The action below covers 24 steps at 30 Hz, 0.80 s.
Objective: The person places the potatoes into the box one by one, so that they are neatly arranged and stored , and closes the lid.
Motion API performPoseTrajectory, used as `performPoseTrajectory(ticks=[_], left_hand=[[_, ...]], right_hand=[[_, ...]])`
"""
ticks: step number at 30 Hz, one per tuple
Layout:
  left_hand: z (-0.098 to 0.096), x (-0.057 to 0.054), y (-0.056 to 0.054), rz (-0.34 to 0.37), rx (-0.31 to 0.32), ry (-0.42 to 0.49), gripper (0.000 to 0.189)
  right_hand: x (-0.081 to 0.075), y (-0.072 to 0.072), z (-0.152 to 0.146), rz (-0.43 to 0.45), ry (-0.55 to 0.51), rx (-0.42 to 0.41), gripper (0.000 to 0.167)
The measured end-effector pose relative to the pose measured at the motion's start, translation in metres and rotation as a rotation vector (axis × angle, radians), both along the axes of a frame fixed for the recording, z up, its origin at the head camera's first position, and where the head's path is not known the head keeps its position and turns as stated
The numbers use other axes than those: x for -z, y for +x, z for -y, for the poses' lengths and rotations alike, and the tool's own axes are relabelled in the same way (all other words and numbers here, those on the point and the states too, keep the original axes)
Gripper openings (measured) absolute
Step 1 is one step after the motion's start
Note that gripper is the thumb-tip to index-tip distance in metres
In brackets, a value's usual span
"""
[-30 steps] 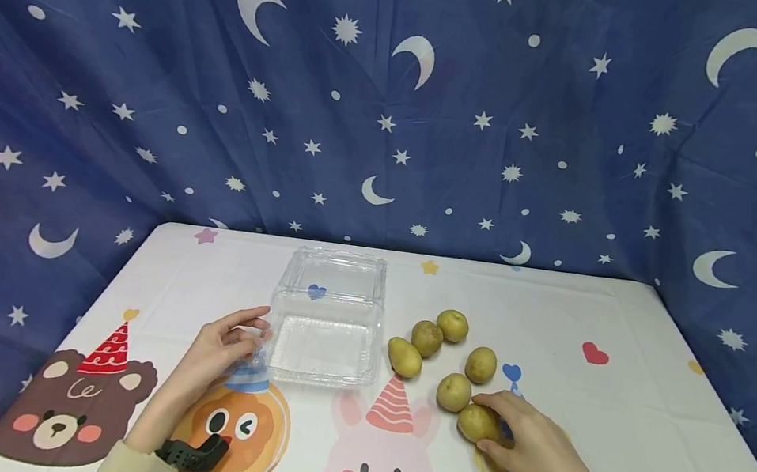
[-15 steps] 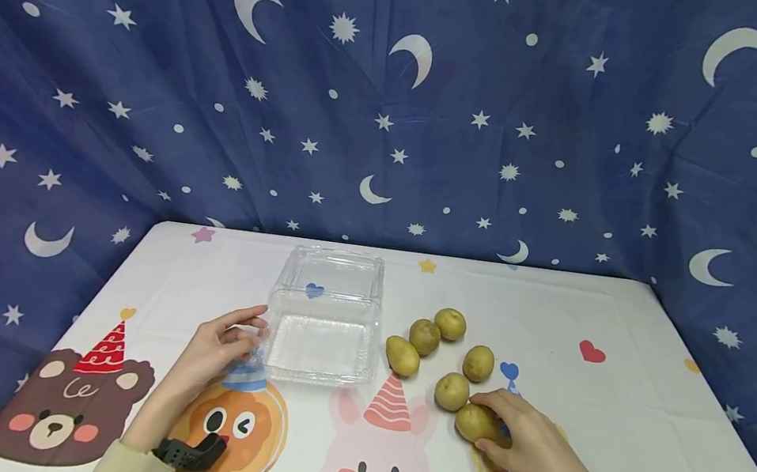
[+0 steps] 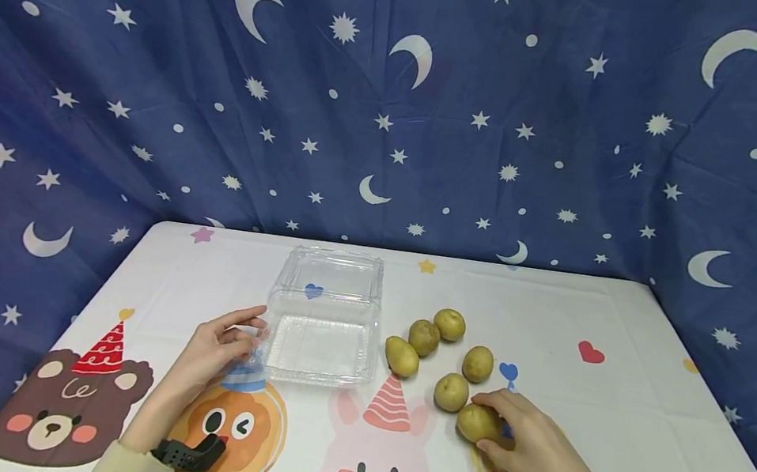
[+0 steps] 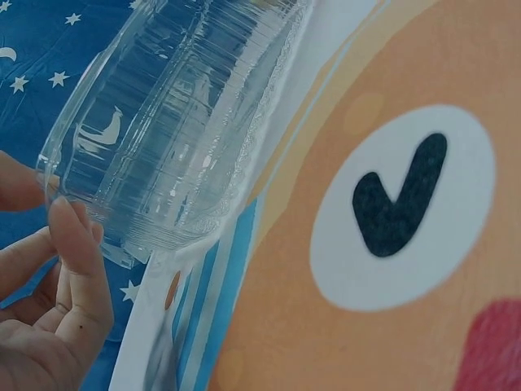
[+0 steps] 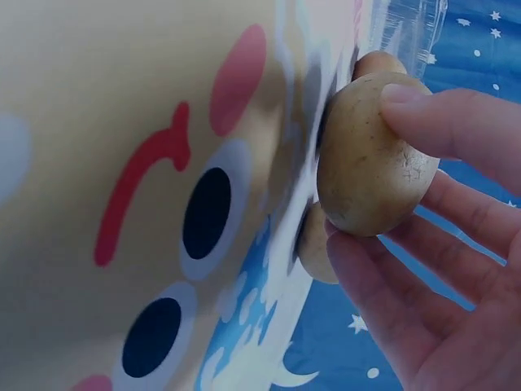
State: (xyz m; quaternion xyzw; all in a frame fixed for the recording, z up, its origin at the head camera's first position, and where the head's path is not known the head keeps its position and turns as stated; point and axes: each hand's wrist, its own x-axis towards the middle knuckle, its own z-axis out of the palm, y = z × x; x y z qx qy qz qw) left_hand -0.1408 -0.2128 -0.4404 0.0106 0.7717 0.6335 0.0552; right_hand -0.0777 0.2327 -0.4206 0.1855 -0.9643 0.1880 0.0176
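Note:
A clear plastic clamshell container [image 3: 321,348] lies on the table with its lid [image 3: 336,274] folded back, away from the person. My left hand [image 3: 220,347] pinches the rim on the container's left side; the left wrist view shows thumb and forefinger meeting at that edge. On the right, my right hand [image 3: 532,436] grips a potato [image 3: 477,424] between thumb and fingers, low at the table. The same potato [image 5: 374,155] fills the grasp in the right wrist view. Just beyond it sits another potato [image 3: 451,392], with a further potato [image 3: 478,364] behind.
Between container and right hand lie more potatoes: an oblong one [image 3: 401,357], a darker one [image 3: 424,338] and one farthest back [image 3: 449,324]. A white cloth printed with cartoon animals [image 3: 380,467] covers the table. A blue star-patterned curtain [image 3: 390,150] hangs behind its far edge.

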Motion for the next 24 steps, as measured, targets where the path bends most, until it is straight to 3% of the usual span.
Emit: performPoseTrajectory(ticks=[11, 20, 24], left_hand=[[0.0, -0.001, 0.0, -0.004, 0.012, 0.019, 0.054], [0.001, -0.002, 0.001, -0.007, 0.02, 0.018, 0.054], [0.0, -0.002, 0.0, -0.003, 0.017, 0.018, 0.054]], right_hand=[[-0.009, -0.001, 0.001, -0.047, -0.032, -0.031, 0.052], [-0.02, -0.005, 0.004, -0.001, -0.104, -0.056, 0.052], [-0.024, -0.006, 0.006, -0.031, -0.13, -0.081, 0.051]])
